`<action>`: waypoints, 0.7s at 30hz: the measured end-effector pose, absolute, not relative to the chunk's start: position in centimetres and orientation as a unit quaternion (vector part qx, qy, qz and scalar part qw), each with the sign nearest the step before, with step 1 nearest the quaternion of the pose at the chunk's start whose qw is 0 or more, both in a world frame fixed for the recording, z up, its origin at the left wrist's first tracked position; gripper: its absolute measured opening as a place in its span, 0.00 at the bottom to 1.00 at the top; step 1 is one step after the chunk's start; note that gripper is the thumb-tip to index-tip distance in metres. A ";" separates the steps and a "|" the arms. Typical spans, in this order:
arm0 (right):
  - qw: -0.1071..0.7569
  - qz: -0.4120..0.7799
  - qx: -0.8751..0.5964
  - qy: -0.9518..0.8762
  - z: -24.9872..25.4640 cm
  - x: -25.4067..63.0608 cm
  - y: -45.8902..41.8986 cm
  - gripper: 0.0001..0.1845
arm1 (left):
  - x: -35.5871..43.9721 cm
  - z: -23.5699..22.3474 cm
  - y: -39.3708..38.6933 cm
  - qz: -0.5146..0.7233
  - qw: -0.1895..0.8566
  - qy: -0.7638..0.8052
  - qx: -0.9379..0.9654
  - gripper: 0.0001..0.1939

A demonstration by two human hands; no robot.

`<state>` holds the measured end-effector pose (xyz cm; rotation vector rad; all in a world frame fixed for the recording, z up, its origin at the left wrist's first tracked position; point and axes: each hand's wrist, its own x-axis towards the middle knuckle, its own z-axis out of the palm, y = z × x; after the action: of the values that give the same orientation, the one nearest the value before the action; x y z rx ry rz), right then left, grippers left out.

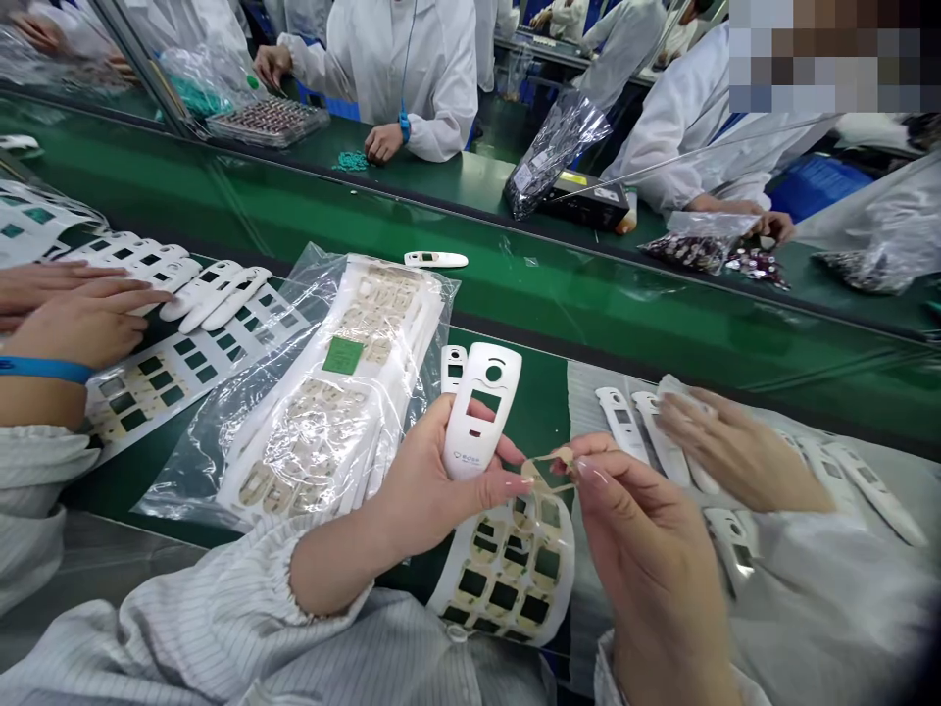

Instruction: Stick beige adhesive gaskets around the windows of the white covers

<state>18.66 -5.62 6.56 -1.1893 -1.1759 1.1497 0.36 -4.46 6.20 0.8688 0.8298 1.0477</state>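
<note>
We see a white casing held up in our left hand, above the green counter. It is smooth, apparently plastic, long and rounded at the corners, narrowing toward its lower end. A round hole sits near the top with a thin curved line around it, then a large rectangular window and a small dark reddish slot. Below these we make out a small blue logo and blue lettering, too soft to read with certainty.

Our left hand closes around the casing's lower end, its thumb reaching out to a tan film piece, thin, see-through in parts and loop-like. Our right hand pinches the film piece between thumb and forefinger, just beside the casing. Under both hands a curled sheet bends over, pale-edged, with rows of tan frames around rectangular openings.

Nearby, a crinkled, glossy clear bag encloses stacked sheets with rounded tan shapes; on it we see a square green label, its print too small to read.
</note>
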 end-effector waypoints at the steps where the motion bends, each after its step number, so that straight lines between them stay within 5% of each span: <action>1: 0.525 0.483 -0.500 -0.490 6.5 18.6 -5.7 0.07 | 0.4 6.2 -4.5 0.477 0.698 0.373 0.382 0.23; 5: 0.520 0.416 -0.504 -0.549 6.4 18.4 -6.2 0.04 | 0.7 6.1 -4.9 0.501 0.655 0.408 0.392 0.21; 11: 0.451 -0.039 -0.554 -0.698 6.4 18.6 -6.8 0.25 | 0.7 5.8 -5.5 0.508 0.591 0.451 0.435 0.16; 21: 0.466 0.399 -0.526 -0.589 7.0 19.5 -6.1 0.01 | 0.7 6.3 -6.3 0.508 0.601 0.421 0.451 0.17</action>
<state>19.53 -6.09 6.95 -1.2913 -1.4464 0.9796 0.72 -6.27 6.28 1.0454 0.9744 1.1774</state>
